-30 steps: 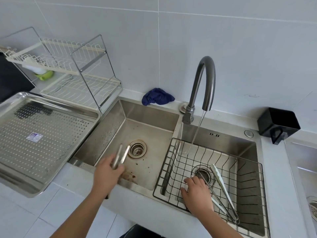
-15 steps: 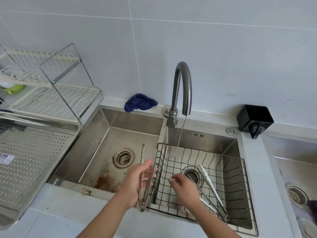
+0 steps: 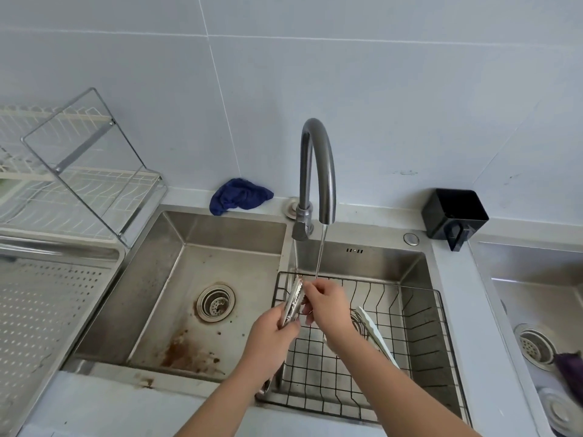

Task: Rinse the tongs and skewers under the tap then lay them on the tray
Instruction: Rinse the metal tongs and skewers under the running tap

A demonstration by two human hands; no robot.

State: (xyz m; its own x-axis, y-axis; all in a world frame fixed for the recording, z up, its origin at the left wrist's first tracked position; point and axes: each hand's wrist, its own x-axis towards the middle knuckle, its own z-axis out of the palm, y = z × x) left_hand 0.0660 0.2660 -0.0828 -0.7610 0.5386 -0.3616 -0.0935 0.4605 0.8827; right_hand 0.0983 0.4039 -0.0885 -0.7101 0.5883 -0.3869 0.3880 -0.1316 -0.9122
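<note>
My left hand (image 3: 271,337) grips a pair of steel tongs (image 3: 295,302) by the middle, tips pointing up toward the thin water stream from the grey tap (image 3: 317,167). My right hand (image 3: 325,302) pinches the tongs near their scalloped tips, right under the stream. Both hands are over the left end of the black wire basket (image 3: 419,335) in the right sink basin. Another pair of tongs with white tips (image 3: 375,334) lies in the basket together with thin skewers, partly hidden by my right forearm. The perforated steel tray (image 3: 41,313) sits on the counter at the left.
The left sink basin (image 3: 189,279) has a drain and rust stains. A blue cloth (image 3: 239,195) lies behind it. A dish rack (image 3: 72,184) stands at the back left, a black holder (image 3: 454,216) at the back right, and a second sink (image 3: 536,310) at the far right.
My left hand carried the tongs from the left basin to the right, up under the stream. My right hand rose from the basket and took hold of the tongs' tips.
</note>
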